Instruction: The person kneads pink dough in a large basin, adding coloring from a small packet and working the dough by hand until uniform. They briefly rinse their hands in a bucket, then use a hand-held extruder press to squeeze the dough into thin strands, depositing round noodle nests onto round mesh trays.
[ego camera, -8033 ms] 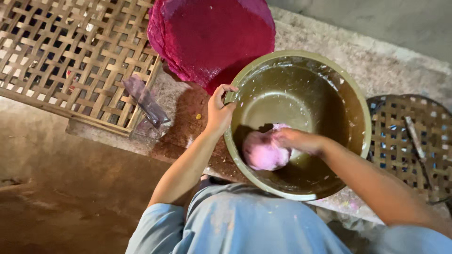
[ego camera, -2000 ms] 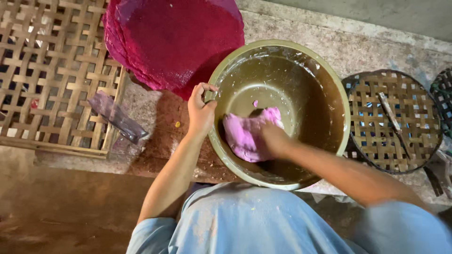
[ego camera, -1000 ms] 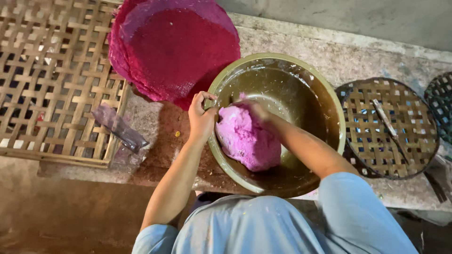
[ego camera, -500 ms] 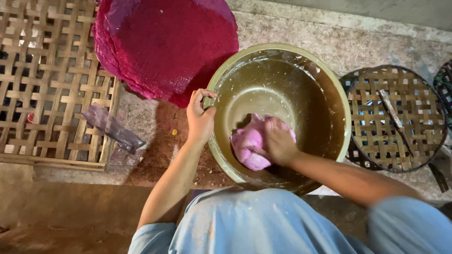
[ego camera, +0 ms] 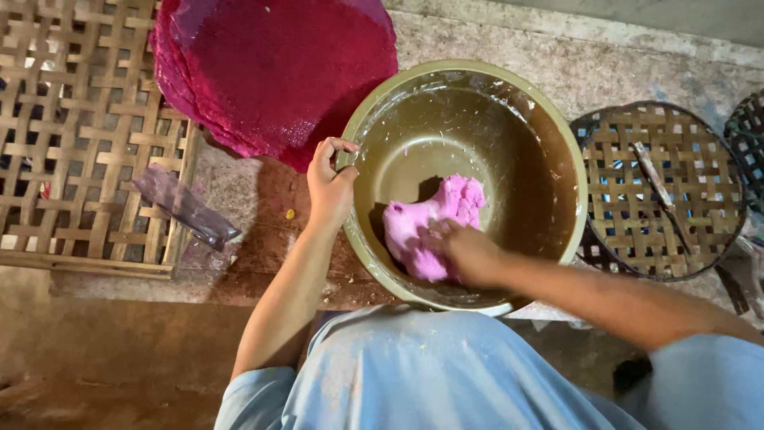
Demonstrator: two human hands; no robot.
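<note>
At the far left a flat lattice rack of woven bamboo strips (ego camera: pixel 83 135) lies on the rough stone worktop (ego camera: pixel 573 68), running off the picture at the top and left. Just beside its lower right corner lies a crumpled, purplish clear plastic bag (ego camera: pixel 185 207), partly over the rack's edge. Above and to the right of it, a stack of thin round dark-red sheets (ego camera: pixel 274 72) overlaps the rack's right side and reaches the rim of the basin. The worktop under the stack's lower edge is stained dark red.

The left hand (ego camera: pixel 330 187) grips the near-left rim of the large olive-green basin (ego camera: pixel 549 119), fingers curled over the lip with the thumb on the outside, closed firmly on the rim. The basin sits at the worktop's front edge, its inside smeared with pale streaks and flecks.

Inside it, on the near side of the bottom, lies a lump of bright pink dough (ego camera: pixel 430 227). The right hand (ego camera: pixel 469 253) comes in from the right and presses down on the lump's near right side, fingers spread flat and half sunk into the dough, holding it down rather than clasping it; the hand is somewhat blurred.

To the right of the basin, touching its rim, is a round woven basket tray (ego camera: pixel 660 187) with a thin stick (ego camera: pixel 656 187) lying across it. A second dark basket edge (ego camera: pixel 748 139) shows at the far right.
</note>
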